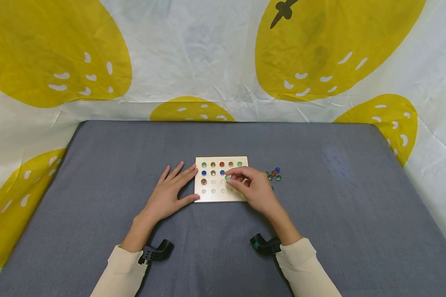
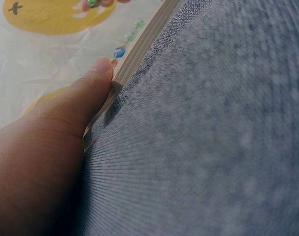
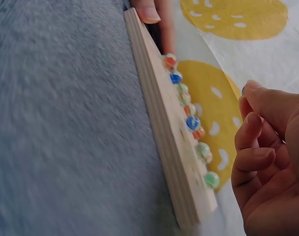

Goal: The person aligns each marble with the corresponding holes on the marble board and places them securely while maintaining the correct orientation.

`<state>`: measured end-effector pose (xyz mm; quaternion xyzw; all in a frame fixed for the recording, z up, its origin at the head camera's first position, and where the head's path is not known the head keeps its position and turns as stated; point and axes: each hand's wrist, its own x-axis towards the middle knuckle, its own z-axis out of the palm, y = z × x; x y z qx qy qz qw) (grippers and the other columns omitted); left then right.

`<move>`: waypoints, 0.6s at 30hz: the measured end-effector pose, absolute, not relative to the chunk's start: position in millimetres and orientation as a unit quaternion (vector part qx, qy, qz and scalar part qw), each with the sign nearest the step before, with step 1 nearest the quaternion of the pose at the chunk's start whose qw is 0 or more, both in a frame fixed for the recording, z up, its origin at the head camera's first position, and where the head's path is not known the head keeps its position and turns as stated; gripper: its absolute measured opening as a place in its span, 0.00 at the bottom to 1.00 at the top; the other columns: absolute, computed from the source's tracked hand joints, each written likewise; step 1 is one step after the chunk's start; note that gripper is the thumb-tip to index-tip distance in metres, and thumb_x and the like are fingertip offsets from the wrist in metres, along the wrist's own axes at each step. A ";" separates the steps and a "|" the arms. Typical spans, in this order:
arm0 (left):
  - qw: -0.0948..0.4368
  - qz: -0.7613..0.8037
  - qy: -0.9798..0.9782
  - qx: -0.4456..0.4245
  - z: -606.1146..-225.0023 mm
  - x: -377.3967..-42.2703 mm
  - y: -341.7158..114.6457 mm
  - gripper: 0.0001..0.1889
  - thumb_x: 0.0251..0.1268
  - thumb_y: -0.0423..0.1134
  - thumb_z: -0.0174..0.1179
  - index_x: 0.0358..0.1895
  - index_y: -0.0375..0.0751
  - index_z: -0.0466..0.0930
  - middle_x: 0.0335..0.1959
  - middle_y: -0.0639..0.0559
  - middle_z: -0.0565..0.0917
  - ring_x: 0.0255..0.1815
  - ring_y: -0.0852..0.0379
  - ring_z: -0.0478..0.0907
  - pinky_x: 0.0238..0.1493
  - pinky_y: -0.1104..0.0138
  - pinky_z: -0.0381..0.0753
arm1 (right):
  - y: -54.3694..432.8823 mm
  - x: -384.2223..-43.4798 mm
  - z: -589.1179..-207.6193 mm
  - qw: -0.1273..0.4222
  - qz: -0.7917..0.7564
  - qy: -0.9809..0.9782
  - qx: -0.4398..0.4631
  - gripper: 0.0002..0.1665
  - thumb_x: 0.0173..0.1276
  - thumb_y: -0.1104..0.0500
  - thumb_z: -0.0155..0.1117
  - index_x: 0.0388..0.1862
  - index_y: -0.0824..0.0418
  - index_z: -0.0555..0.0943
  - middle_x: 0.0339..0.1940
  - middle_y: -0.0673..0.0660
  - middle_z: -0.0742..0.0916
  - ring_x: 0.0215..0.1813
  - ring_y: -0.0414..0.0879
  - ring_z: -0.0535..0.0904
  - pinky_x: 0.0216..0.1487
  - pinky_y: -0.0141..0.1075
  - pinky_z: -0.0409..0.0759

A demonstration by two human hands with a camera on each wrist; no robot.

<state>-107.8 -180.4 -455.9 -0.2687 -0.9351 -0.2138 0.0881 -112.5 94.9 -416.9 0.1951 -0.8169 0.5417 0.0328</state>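
A pale wooden board (image 1: 219, 198) with rows of round hollows lies flat on the table. Glass marbles fill its back row; blue marbles (image 1: 204, 173) and an amber one stand in the second row, and a red marble (image 1: 203, 182) starts the third. My left hand (image 1: 167, 194) spreads its straight fingers along the board's left edge, thumb (image 2: 93, 86) at the near corner. Between thumb and index finger, my right hand (image 1: 254, 187) pinches a green marble (image 1: 228, 177) over the board's middle. The right wrist view mostly hides that marble behind the fingertips.
Several loose marbles (image 1: 278, 178) lie on the grey cloth-covered table (image 1: 330, 206), just right of the board and close to the right hand. A white curtain with yellow fruit shapes (image 1: 193, 109) hangs behind the table's far edge.
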 end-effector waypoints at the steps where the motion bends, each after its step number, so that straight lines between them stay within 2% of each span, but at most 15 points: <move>1: 0.088 -0.214 -0.935 -0.269 -455.9 -107.7 -180.3 0.40 0.61 0.64 0.57 0.74 0.50 0.60 0.73 0.56 0.61 0.75 0.47 0.49 0.72 0.47 0.38 | 93.2 -112.8 -418.3 0.036 0.540 -0.817 0.197 0.10 0.63 0.59 0.70 0.43 0.57 0.86 0.30 0.50 0.83 0.31 0.44 0.76 0.27 0.31 0.73; 8: 0.089 -0.212 -0.935 -0.269 -457.3 -107.5 -180.4 0.40 0.62 0.64 0.57 0.74 0.51 0.60 0.73 0.56 0.62 0.75 0.47 0.49 0.72 0.47 0.38 | 80.0 -112.2 -427.6 0.046 0.513 -0.833 0.202 0.08 0.63 0.58 0.69 0.41 0.55 0.87 0.28 0.46 0.83 0.28 0.39 0.75 0.27 0.31 0.74; 18: 0.096 -0.210 -0.934 -0.271 -459.6 -106.4 -180.2 0.40 0.62 0.64 0.56 0.74 0.51 0.60 0.73 0.56 0.61 0.75 0.47 0.49 0.72 0.47 0.38 | 65.4 -111.9 -439.2 0.089 0.496 -0.837 0.212 0.07 0.61 0.62 0.71 0.39 0.58 0.87 0.26 0.46 0.82 0.26 0.37 0.75 0.26 0.30 0.75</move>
